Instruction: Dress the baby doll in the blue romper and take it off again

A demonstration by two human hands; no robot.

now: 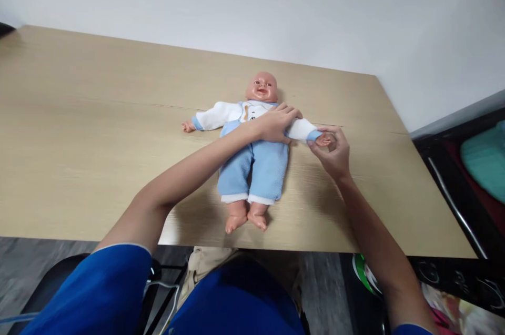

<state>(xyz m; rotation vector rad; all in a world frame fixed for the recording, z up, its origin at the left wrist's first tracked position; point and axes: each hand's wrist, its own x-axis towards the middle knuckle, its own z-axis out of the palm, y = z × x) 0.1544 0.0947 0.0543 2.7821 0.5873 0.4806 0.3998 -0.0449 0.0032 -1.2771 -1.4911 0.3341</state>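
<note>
A baby doll (252, 164) lies face up on the wooden table, its head toward the wall and its bare feet near the front edge. It wears a white top with blue cuffs and light blue trousers. My left hand (278, 123) reaches across the doll's body and is wrapped round the upper part of the sleeved arm on the right side. At the end of that same arm, my right hand (335, 152) grips the blue cuff and the doll's hand between thumb and fingers. The doll's other arm (215, 115) is stretched out to the left.
The table (98, 140) meets a white wall (236, 3) at the back. Right of it stands a black-framed item (453, 188) with a teal thing (485, 161) on it. A dark chair (51, 293) is at lower left, and a green and white round object (365, 274) sits below the front edge.
</note>
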